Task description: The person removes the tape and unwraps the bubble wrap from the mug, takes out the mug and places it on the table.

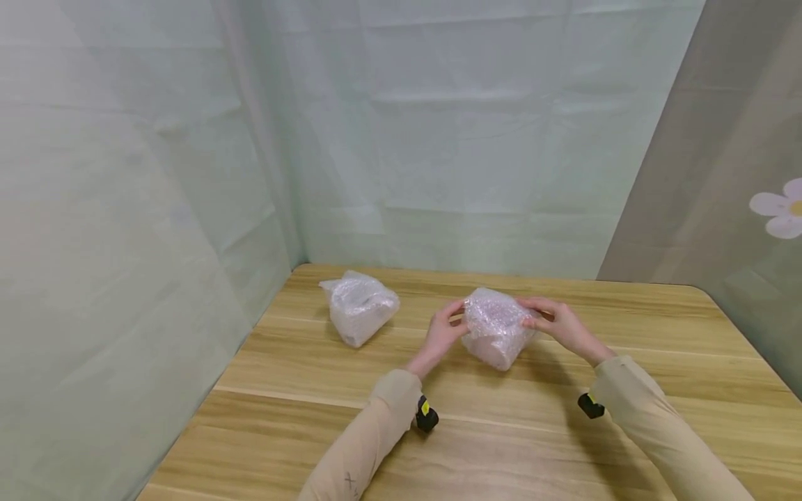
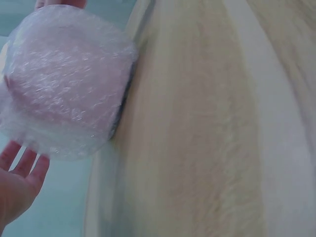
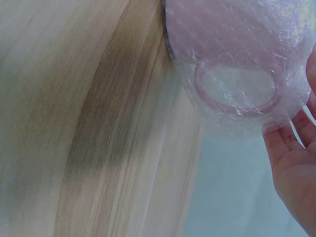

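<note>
A pink mug wrapped in clear bubble wrap (image 1: 498, 327) is between my two hands, toward the far side of the table. Through the wrap, the right wrist view shows its ring-shaped handle (image 3: 237, 112). My left hand (image 1: 443, 332) holds the wrapped mug's left side with its fingertips. On the opposite side, my right hand (image 1: 560, 327) grips the wrap, thumb in front and fingers behind. In the left wrist view, the left fingers (image 2: 30, 165) meet the wrap's lower edge. Whether the mug touches the table cannot be told.
Another bubble-wrapped bundle (image 1: 360, 309) lies on the wooden table (image 1: 301, 431) to the left; its contents are unclear. Pale curtains (image 1: 438, 139) hang behind the table and along its left side. A flower print (image 1: 780, 209) shows at the right.
</note>
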A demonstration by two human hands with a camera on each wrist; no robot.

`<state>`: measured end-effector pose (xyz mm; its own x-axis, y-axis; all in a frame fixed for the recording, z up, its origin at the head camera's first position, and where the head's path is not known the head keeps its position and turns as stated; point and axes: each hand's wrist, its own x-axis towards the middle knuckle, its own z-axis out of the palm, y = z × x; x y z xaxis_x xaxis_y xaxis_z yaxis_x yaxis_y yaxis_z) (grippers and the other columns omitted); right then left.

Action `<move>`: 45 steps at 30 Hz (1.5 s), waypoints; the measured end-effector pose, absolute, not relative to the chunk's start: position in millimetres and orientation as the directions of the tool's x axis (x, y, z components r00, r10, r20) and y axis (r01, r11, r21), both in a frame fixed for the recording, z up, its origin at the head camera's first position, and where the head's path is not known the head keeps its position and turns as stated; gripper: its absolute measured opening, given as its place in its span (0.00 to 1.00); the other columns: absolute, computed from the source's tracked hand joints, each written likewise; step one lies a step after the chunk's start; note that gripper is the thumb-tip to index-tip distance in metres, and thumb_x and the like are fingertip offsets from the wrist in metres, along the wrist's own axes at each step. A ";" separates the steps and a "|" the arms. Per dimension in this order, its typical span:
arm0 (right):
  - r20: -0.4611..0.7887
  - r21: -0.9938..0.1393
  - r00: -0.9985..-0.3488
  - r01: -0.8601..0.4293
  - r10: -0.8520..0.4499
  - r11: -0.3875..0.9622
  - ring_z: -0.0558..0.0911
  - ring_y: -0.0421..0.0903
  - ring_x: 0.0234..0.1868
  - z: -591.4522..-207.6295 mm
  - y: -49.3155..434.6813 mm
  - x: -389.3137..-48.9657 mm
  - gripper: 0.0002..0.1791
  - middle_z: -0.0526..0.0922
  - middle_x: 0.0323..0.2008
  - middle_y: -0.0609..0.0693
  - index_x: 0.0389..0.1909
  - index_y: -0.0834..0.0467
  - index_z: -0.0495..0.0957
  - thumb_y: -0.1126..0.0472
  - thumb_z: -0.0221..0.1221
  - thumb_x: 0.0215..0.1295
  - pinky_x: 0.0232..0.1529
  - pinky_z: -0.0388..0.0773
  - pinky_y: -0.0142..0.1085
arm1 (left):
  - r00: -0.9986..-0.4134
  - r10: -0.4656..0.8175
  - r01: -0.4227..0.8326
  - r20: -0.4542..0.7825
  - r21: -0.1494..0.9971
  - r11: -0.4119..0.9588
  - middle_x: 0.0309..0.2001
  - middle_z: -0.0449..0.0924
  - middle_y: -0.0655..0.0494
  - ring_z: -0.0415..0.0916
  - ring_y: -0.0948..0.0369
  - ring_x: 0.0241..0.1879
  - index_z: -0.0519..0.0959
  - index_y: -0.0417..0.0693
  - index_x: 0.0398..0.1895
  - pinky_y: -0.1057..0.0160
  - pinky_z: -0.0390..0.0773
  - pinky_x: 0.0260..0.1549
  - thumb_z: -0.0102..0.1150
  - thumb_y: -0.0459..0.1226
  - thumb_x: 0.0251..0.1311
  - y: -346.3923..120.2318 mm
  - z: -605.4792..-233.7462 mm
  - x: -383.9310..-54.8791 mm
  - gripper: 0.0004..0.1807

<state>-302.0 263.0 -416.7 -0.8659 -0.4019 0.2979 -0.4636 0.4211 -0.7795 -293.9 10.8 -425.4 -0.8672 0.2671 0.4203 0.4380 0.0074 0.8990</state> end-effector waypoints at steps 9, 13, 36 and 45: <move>0.308 -0.763 -0.854 -0.485 -0.420 0.427 0.65 0.60 0.56 -419.4 267.5 -301.7 0.23 0.68 0.56 0.64 0.56 0.66 0.69 0.63 0.58 0.60 0.53 0.64 0.48 | -0.890 0.216 0.428 0.401 0.899 0.091 0.45 0.73 0.37 0.70 0.44 0.46 0.72 0.26 0.47 0.49 0.72 0.44 0.54 0.17 0.47 16.2 -421.6 -290.6 0.20; 0.285 -0.780 -0.851 -0.473 -0.442 0.409 0.63 0.60 0.58 -420.8 269.4 -302.2 0.26 0.65 0.58 0.64 0.59 0.65 0.67 0.63 0.58 0.59 0.53 0.63 0.47 | -0.901 0.226 0.401 0.370 0.910 0.107 0.45 0.74 0.38 0.70 0.46 0.45 0.73 0.27 0.47 0.52 0.73 0.44 0.56 0.18 0.47 14.7 -418.1 -290.2 0.20; 0.260 -0.836 -0.907 -0.384 -0.333 0.393 0.73 0.57 0.49 -416.9 266.6 -300.8 0.21 0.75 0.47 0.63 0.52 0.68 0.68 0.61 0.57 0.62 0.45 0.72 0.35 | -0.877 0.268 0.457 0.399 0.866 0.202 0.46 0.75 0.46 0.73 0.49 0.41 0.77 0.35 0.45 0.63 0.76 0.38 0.67 0.28 0.46 15.3 -439.4 -311.3 0.19; 0.301 -0.806 -0.915 -0.395 -0.270 0.440 0.74 0.57 0.48 -415.5 267.0 -300.6 0.19 0.75 0.47 0.65 0.51 0.70 0.70 0.60 0.53 0.65 0.44 0.72 0.34 | -0.896 0.273 0.406 0.349 0.894 0.188 0.49 0.74 0.42 0.73 0.47 0.43 0.76 0.32 0.45 0.67 0.75 0.37 0.66 0.27 0.46 12.3 -408.1 -286.3 0.20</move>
